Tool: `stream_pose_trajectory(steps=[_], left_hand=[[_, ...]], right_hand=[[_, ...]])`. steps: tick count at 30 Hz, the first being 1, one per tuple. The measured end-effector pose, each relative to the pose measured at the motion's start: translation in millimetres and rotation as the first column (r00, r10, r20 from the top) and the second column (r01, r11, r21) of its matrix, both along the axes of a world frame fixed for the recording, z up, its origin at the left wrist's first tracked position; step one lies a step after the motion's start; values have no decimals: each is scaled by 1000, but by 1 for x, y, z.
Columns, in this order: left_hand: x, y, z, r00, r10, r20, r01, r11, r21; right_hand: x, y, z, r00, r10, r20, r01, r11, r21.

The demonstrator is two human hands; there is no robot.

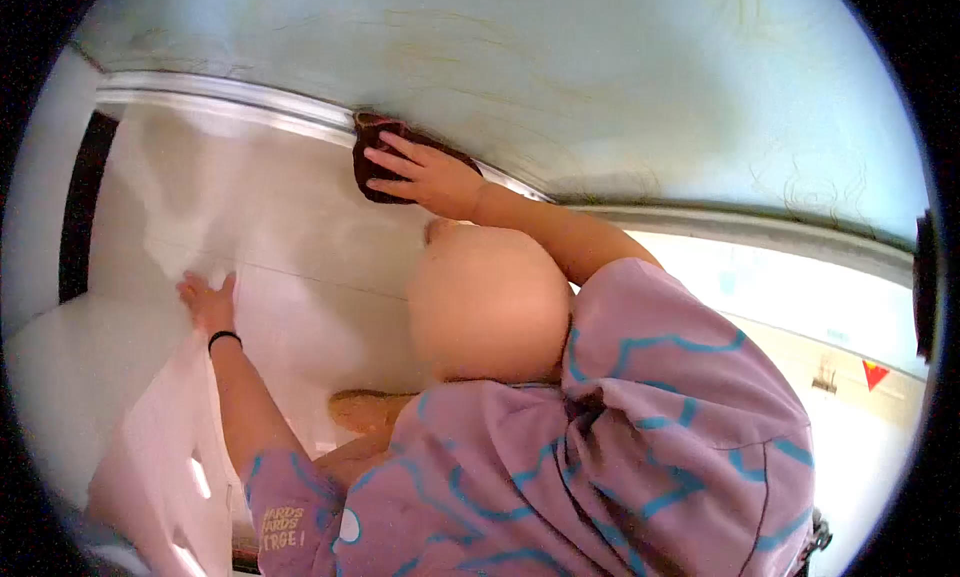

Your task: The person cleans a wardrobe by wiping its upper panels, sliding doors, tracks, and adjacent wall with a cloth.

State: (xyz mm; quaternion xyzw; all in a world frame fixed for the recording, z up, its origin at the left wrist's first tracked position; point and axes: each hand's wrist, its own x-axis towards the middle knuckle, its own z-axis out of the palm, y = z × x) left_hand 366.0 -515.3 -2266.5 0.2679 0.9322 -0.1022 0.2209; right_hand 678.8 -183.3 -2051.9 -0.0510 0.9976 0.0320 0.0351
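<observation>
My right hand (pixel 432 179) lies over a dark brown or black cloth (pixel 378 137), fingers spread on top of it. The cloth is pressed against the pale metal track (pixel 270 102) where the floor meets a frosted panel. Off to the left, my left hand (pixel 208 302) has its fingers apart and holds nothing. It seems to rest on the white tiled floor (pixel 300 232), beside the edge of a pale panel (pixel 160 427). A black band (pixel 224 339) circles that wrist. My bent bare knee (pixel 490 302) sits between the two arms.
A blue-green frosted panel (pixel 560 77) with faint curved lines spans the top. A dark strip (pixel 85 207) runs along the left wall's foot. My bare foot (pixel 365 410) is on the floor below the knee. A small red triangle (pixel 875 375) shows at right.
</observation>
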Motion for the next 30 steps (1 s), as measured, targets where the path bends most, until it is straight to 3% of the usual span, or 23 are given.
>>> stream_pose_trajectory(steps=[3,4,6,11,13,14,18,20,21,23,25,27,29,30], left_hand=[[-6,-2,-4,997,72,-20,-71,997,31],[-9,-7,-8,997,69,-27,-66,994,86],[-5,-6,-1,990,139,-8,-135,975,178],[1,3,24,990,144,5,-144,979,147],[2,5,28,988,150,17,-151,979,139],[1,6,24,991,134,9,-134,981,141],[-1,8,15,991,133,26,-135,987,83],[-7,3,9,991,131,34,-133,990,45],[-8,4,4,991,122,45,-123,992,9],[-12,-3,-4,991,120,65,-123,992,31],[-12,2,2,988,140,71,-144,988,47],[-7,8,18,991,123,58,-119,991,-65],[1,19,37,988,144,58,-138,986,-95],[0,22,44,983,173,56,-165,978,-132]], right_hand=[[47,-3,0,987,-97,129,92,995,45],[68,-1,-16,994,-107,35,106,994,11],[117,-7,-33,982,-186,32,185,982,36],[191,-40,-7,904,-413,114,387,901,198],[202,-50,5,700,-609,373,695,701,-160],[202,-49,13,762,-527,376,593,801,-78],[164,-31,44,764,-493,417,578,809,-103],[126,-19,50,846,-532,34,523,816,-248],[117,-17,39,801,-595,59,578,744,-335],[123,-24,15,835,-549,-25,535,823,-193],[142,-29,24,808,-587,40,588,802,-108],[156,-30,34,776,-623,99,629,776,-44],[169,-24,50,729,-591,345,643,764,-52],[162,-27,68,736,-619,275,674,706,-215]])
